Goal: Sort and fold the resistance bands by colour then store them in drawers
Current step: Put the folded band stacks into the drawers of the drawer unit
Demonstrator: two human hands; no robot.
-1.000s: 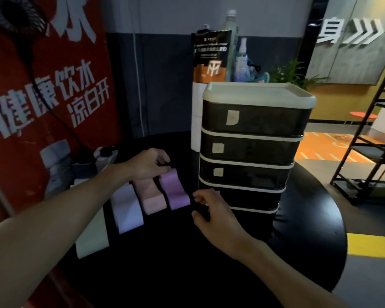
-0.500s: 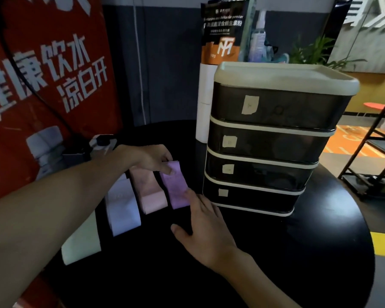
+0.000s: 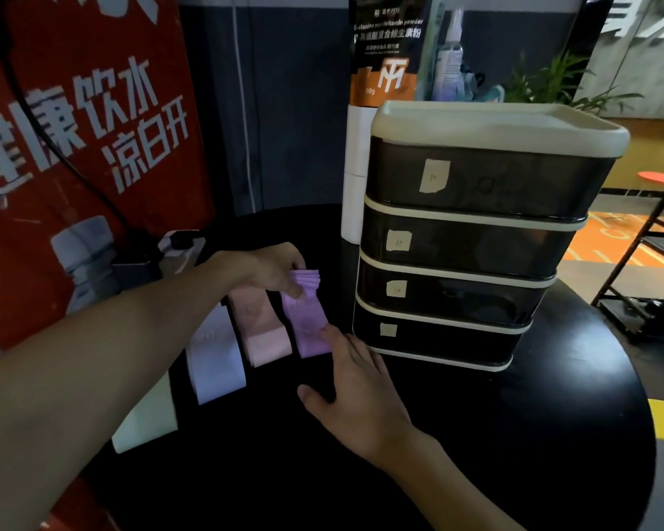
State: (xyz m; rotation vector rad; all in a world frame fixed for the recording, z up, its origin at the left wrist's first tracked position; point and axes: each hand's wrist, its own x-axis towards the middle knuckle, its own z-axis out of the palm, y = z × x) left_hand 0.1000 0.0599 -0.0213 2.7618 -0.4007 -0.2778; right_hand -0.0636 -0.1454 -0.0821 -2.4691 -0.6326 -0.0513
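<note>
Left hand (image 3: 273,272) is in at the far end of the purple band (image 3: 308,325). Half a second ago its fingers lay on that end with the band flat; now thumb and fingers pinch it, and the fabric is bunched into ridges and lifted off the table (image 3: 514,435). The right hand (image 3: 357,392) has slid forward from beside the drawers (image 3: 472,247), where it hung with curled fingers a second ago. It is now spread out with straight fingers and the thumb out to the side, gripping nothing. Its fingertips (image 3: 327,332) rest on the near part of the purple band, a touch further up the strip than before.

The purple band is the rightmost in the row, just beside the bottom drawer, with its near end down on the table. The rest of the row has not budged. The pink band (image 3: 263,331) lies flat just left of it, then the lilac band (image 3: 217,362), then the pale band (image 3: 146,423) nearest the table edge, partly under the left forearm.

All four drawers are closed, as they were, each with a paper label on its front. The red banner (image 3: 73,147) stands at left, and the pouch (image 3: 386,51) is behind the drawers.
</note>
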